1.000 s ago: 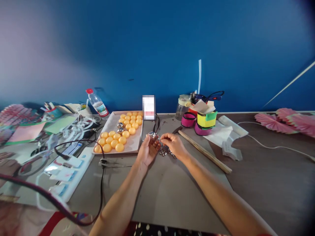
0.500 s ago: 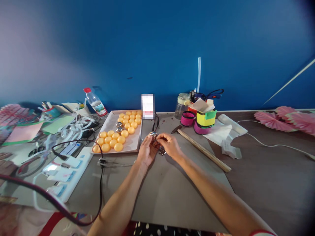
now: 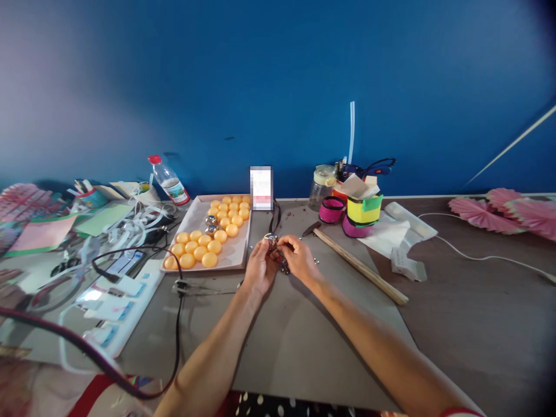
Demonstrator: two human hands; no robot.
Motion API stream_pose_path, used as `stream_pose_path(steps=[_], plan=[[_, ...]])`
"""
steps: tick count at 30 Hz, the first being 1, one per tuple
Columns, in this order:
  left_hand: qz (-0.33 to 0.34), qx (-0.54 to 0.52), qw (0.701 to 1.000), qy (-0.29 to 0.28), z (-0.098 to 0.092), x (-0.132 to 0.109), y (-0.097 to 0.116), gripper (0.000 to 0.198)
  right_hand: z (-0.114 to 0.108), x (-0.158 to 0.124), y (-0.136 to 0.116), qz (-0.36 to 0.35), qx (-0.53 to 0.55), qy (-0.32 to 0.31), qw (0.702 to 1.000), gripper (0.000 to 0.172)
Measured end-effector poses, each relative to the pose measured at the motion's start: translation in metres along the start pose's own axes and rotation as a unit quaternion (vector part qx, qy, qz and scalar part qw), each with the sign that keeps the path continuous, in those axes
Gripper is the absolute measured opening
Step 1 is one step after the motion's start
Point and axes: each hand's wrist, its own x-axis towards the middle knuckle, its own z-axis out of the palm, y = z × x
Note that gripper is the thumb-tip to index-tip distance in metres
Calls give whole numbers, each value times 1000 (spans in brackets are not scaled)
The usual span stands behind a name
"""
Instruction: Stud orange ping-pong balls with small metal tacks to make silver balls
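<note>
My left hand [image 3: 260,267] is closed on a shiny silver ball [image 3: 271,238], held up between thumb and fingers just above the table mat. My right hand [image 3: 299,258] meets it from the right, thumb and forefinger pinched together at the ball's lower side. Whatever lies in that pinch is too small to make out. Beneath and between the hands sits a small heap of shiny metal pieces [image 3: 284,267], partly hidden by the fingers.
Left of my hands stands a white tray [image 3: 237,262] with rows of orange balls [image 3: 209,260] and a few silver ones [image 3: 211,230]. A hammer [image 3: 360,266] lies to the right. Power strip [image 3: 145,284], cables, a bottle [image 3: 171,184], a glass jar [image 3: 322,186] and tape rolls [image 3: 332,209] surround the mat.
Both hands stay almost in place around the silver ball. My right hand's fingers have shifted slightly, and a few small metal bits now show beside it.
</note>
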Motion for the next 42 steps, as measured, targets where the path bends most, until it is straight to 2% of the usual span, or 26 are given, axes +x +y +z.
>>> stream_pose_path(steps=[6,11,15,17,19,22,24,26,30,34,39,42], plan=[[30,23,999,4,1,-1,-3,22,1,-3,-2,22,-37,40,998,6],[17,23,1000,1,3,-2,-3,21,2,-4,-7,39,-51,43,997,8],[-19,-4,1000,6,-1,2,1,22,-7,-1,-8,12,-21,5,1000,11],[-39,-14,999,19,-4,4,3,23,-17,1,-5,-25,-70,-21,997,14],[-53,-22,998,29,-7,7,4,23,-28,3,-2,-62,-213,-30,975,17],[-61,-30,997,28,-8,7,6,23,-36,3,2,-47,-408,-73,909,22],[-59,-32,997,22,-8,6,6,24,-35,2,3,-38,-472,-104,875,22],[-58,-26,998,14,-8,5,6,24,-32,2,4,-43,-497,-118,859,19],[-49,-2,999,-5,-7,4,4,27,-29,2,4,-51,-502,-118,855,22],[-38,11,999,-11,-6,4,1,28,-33,3,1,-60,-500,-92,859,21],[-29,24,999,-13,-5,3,2,28,-37,4,3,-18,-515,-98,851,20],[-27,27,999,-14,-4,2,3,29,-37,5,6,-15,-503,-97,859,21]])
